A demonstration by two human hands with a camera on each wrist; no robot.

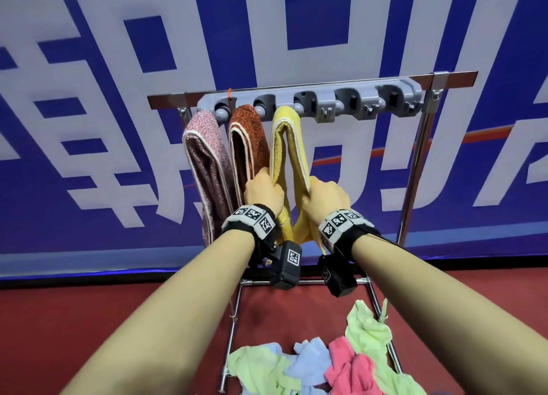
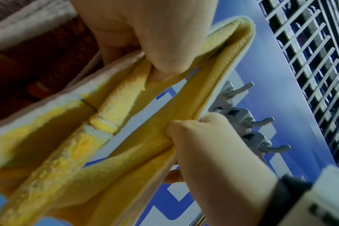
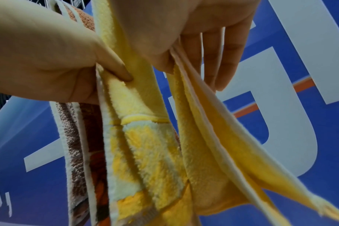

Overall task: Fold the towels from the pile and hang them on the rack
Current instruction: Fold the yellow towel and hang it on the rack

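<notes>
The yellow towel (image 1: pixel 289 145) is draped over a grey peg of the rack (image 1: pixel 308 99), third from the left, its two halves hanging down in a narrow loop. It is a soft, fluffy terry with a pale bound edge. The left half is gripped by the left hand (image 1: pixel 262 193), with fingers and thumb curled round the fabric; the right half is pinched by the right hand (image 1: pixel 326 197) between thumb and fingers. The hands are held apart, one on each hanging side. Just beside it to the left an orange-red towel (image 1: pixel 247 139) of coarse speckled weave with white piping is hung, and next to that a pink speckled towel (image 1: pixel 207 163) of the same make; all three are folded into long strips. The grey plastic holder bar carries further rounded clips and small hooks, and is mounted on a chromed tube frame. Below, on the red surface (image 1: pixel 89 320), the pile (image 1: pixel 326 365) is seen as crumpled light green, light blue and pink cloths. Behind the rack a large blue banner (image 1: pixel 118 68) with white blocky shapes and an orange stripe is stretched.
</notes>
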